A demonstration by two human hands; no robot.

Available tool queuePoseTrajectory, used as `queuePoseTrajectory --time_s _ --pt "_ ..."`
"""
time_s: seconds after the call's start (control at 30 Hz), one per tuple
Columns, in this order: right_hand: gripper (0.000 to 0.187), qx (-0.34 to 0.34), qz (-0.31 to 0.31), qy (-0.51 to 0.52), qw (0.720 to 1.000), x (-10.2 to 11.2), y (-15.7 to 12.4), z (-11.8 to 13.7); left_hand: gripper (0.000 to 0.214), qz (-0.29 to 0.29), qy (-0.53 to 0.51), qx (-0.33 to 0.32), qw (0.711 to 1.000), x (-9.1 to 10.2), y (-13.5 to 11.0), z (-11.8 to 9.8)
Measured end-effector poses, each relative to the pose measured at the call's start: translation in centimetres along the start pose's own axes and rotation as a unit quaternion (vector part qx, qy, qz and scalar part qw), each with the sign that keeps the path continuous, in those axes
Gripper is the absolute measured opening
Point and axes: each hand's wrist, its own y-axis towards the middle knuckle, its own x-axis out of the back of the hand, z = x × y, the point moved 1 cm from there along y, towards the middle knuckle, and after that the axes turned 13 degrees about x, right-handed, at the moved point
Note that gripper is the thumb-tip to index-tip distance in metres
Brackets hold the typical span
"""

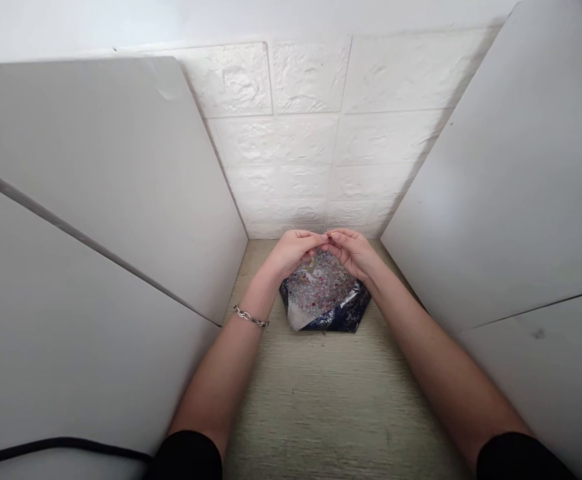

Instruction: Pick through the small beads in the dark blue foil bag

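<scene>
My left hand (pixel 301 251) and my right hand (pixel 349 252) meet fingertip to fingertip above the far edge of a dark blue bag (pixel 338 319). Both are pinched closed. A tiny yellowish speck shows at my right fingertips, too small to name; whatever sits between the left fingertips is hidden. Spread over the bag lies a heap of small beads (pixel 321 287), mostly clear and pink with some red and yellow ones. A silver chain bracelet (pixel 251 316) circles my left wrist.
The bag rests on a greenish wood-grain surface (pixel 315 407). White panels stand at the left (pixel 95 173) and right (pixel 511 187), slanting inward to a white brick-patterned wall (pixel 305 140). A black cable (pixel 61 443) runs along the lower left.
</scene>
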Motion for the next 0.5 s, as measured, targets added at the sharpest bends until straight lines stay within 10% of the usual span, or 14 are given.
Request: queuePoseTrajectory --time_s 0.5 --pt "0.019 -0.007 0.003 -0.028 1.000 -0.15 -0.10 0.02 0.022 -0.014 -0.006 0.016 1.000 0.07 0.21 -0.04"
